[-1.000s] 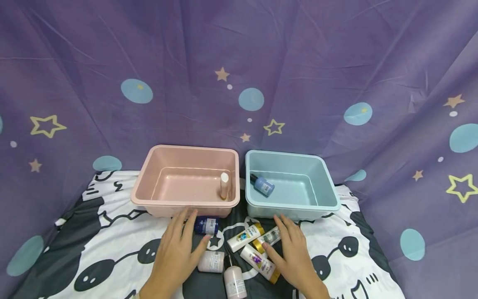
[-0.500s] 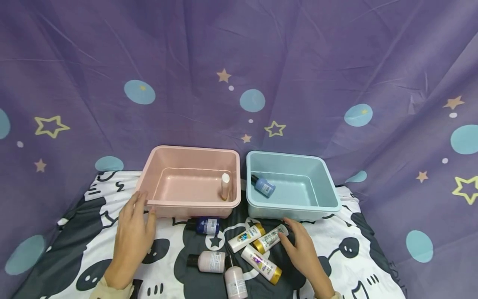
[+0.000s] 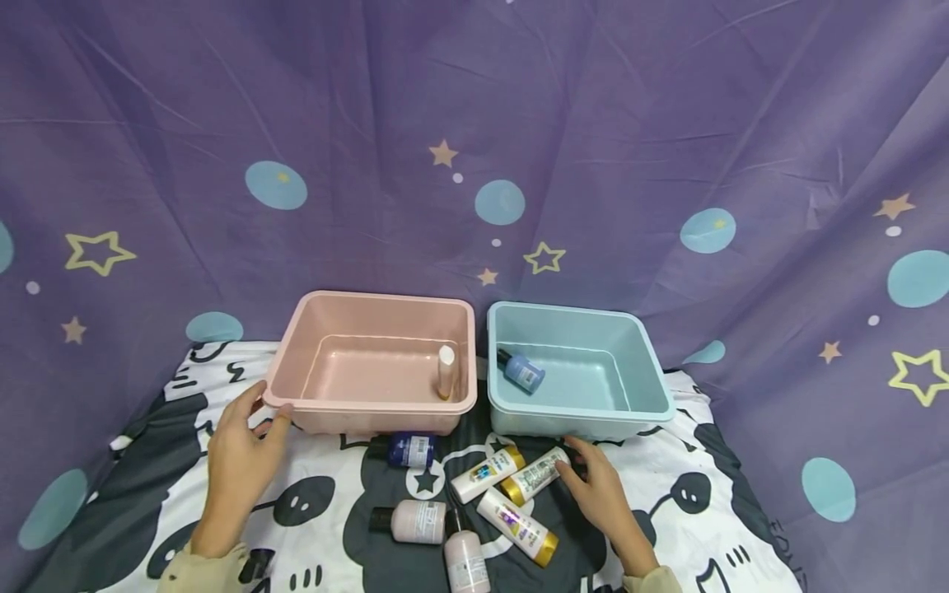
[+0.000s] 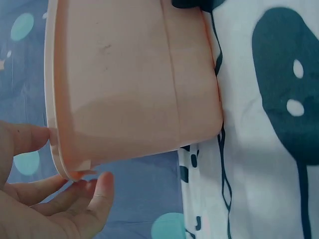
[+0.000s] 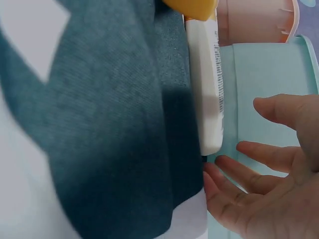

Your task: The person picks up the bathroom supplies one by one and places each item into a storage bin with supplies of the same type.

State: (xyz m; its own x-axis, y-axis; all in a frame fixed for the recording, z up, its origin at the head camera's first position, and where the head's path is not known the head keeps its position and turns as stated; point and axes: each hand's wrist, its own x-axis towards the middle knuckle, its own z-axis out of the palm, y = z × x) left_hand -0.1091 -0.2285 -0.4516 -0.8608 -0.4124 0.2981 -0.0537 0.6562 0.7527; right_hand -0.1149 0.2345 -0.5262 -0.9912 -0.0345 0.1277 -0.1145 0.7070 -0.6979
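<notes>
My left hand point(image 3: 239, 461) is at the front left corner of a pink plastic bin point(image 3: 371, 418). In the left wrist view its thumb and fingers point(image 4: 42, 191) hold the rim at that corner. My right hand point(image 3: 599, 487) is beside a white tube with a green print and gold cap point(image 3: 537, 475), fingers loosely bent and apart. In the right wrist view nothing is between those fingers. Two more white, gold-capped tubes lie close by, one with a blue print point(image 3: 488, 473) and one with a purple print point(image 3: 517, 527).
A dark blue bottle point(image 3: 412, 450) and two pale pink bottles, one sideways point(image 3: 418, 522) and one lengthwise point(image 3: 467, 564), lie on the patterned cloth. The pink bin holds a white-capped bottle point(image 3: 446, 372). In a light blue bin point(image 3: 586, 423) lies a blue bottle point(image 3: 525, 374).
My left hand has gone left from above the dark blue bottle to the pink bin's front left corner. My right hand has shifted slightly right, off the tubes.
</notes>
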